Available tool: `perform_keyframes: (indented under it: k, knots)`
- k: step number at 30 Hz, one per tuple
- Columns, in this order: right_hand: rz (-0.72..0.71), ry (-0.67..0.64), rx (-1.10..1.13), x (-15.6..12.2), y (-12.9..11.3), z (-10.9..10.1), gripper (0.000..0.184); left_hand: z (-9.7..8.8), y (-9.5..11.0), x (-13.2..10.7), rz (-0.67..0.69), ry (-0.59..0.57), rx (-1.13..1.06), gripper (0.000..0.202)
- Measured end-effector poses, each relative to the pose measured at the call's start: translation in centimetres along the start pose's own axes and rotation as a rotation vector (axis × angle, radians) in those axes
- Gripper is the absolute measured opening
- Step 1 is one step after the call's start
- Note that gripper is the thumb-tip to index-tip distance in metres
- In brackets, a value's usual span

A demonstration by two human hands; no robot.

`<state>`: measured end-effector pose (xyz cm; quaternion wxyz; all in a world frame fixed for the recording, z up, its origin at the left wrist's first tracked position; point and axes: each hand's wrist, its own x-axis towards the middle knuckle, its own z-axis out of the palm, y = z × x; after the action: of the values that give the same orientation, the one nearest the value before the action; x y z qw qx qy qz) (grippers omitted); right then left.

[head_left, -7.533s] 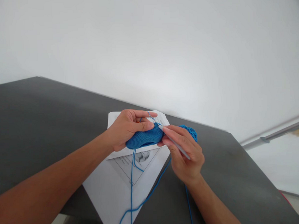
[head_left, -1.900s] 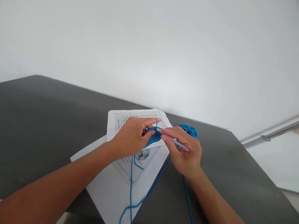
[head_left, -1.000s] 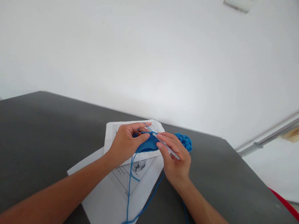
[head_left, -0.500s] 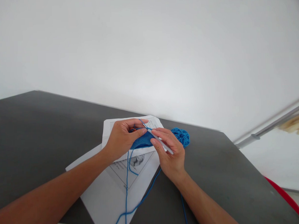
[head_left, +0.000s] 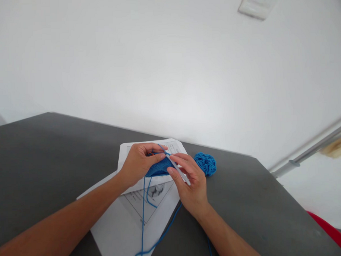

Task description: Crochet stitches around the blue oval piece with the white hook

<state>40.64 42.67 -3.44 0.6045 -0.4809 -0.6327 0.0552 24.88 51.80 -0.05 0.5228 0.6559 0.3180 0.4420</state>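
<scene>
The left hand (head_left: 139,162) pinches the blue crochet piece (head_left: 158,168) just above the paper (head_left: 126,223) while the right hand (head_left: 190,183) grips the hook (head_left: 179,171) at its edge, where slack yarn (head_left: 142,218) might let the loop slip off.

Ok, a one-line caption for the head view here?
Left hand holds a blue crochet piece while right hand holds a grey hook over printed sheets.

Bright, even light; wide-angle edge distortion.
</scene>
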Motion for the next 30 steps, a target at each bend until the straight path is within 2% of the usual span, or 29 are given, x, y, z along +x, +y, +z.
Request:
perform_keyframes:
  k: [10,19,30]
  knots:
    - [-0.032,-0.039,0.004,0.05,-0.33,-0.55,0.027,-0.12,-0.33,0.05,0.003,-0.024,-0.048,0.014]
    - [-0.04,-0.062,-0.008,-0.01,-0.62,-0.71,0.031,-0.25,-0.65,0.09,0.011,0.001,-0.089,0.012]
    - [-0.091,0.013,0.006,0.14,-0.58,-0.39,0.023,0.07,0.25,-0.2,0.003,0.013,-0.215,0.012]
